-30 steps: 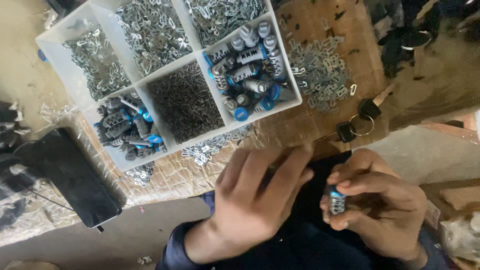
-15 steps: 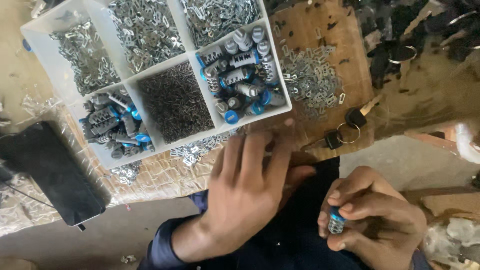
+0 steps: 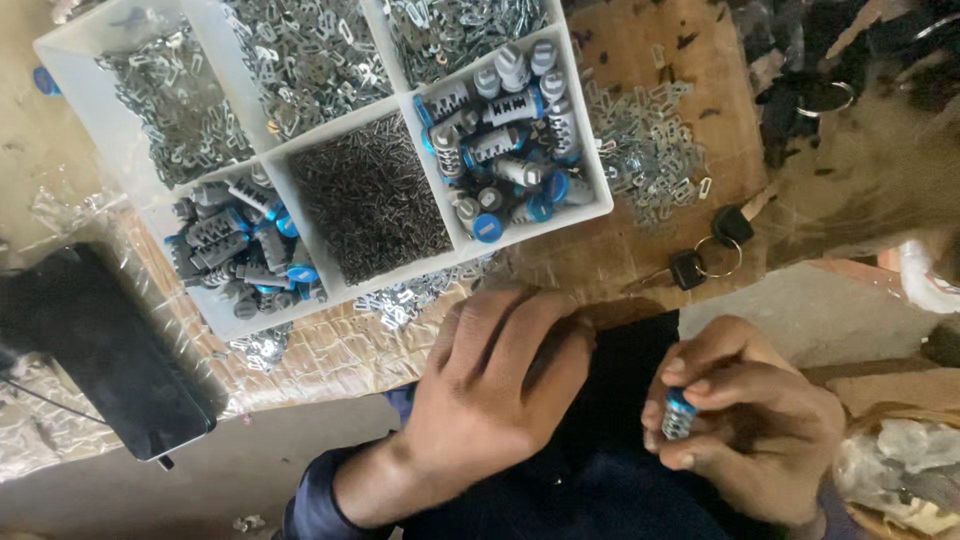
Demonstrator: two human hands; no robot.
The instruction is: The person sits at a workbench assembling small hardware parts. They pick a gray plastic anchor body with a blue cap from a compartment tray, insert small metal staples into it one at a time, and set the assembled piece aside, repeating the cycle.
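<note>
The right hand [image 3: 745, 425] clamps its grip on a blue-capped lock cylinder [image 3: 678, 414]. The left hand [image 3: 495, 390], fingers loosely apart, rests at the table [image 3: 640, 250] edge, holding nothing

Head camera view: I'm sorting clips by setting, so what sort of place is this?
Likely a small lock-assembly workbench: a white divided tray holds lock cylinders and tiny metal parts, keys lie nearby, and the right hand holds one cylinder.

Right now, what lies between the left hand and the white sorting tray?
In the head view, a small heap of loose silver metal clips lies on the bench between the left hand and the white tray.
</note>
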